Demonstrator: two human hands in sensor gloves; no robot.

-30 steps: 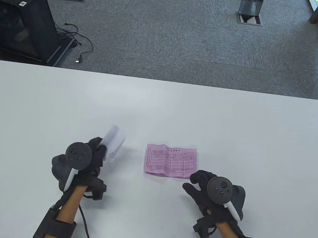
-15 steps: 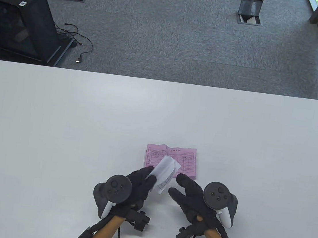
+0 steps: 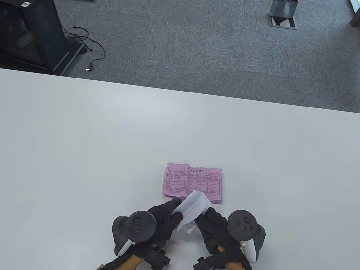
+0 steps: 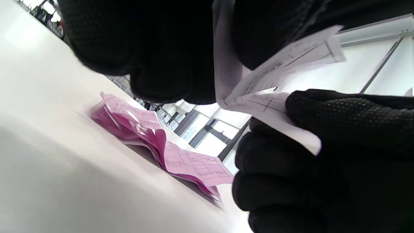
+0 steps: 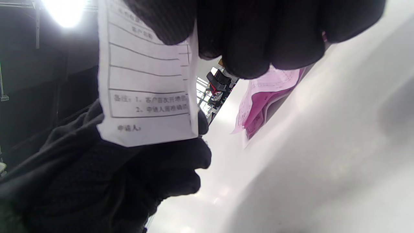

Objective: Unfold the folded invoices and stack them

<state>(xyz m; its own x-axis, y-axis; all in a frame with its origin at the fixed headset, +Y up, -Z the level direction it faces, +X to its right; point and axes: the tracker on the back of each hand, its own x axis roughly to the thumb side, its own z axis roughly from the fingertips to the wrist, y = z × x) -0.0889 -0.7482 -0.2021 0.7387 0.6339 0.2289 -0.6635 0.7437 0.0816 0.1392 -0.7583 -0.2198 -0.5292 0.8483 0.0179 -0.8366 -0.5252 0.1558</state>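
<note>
Worktop (image 3: 69, 128) scene: both hands' fingers (image 3: 170, 211) pinch the folded white invoice (image 3: 193, 208), probably opening it next, pink invoice (image 3: 193, 182) at 12 o'clock.

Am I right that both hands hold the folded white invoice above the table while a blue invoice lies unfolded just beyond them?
Not quite: the flat sheet is a pink invoice, not blue, as the table view shows. The rest holds: the left hand and right hand both hold the folded white invoice above the table, with the pink one unfolded just beyond them.
</note>
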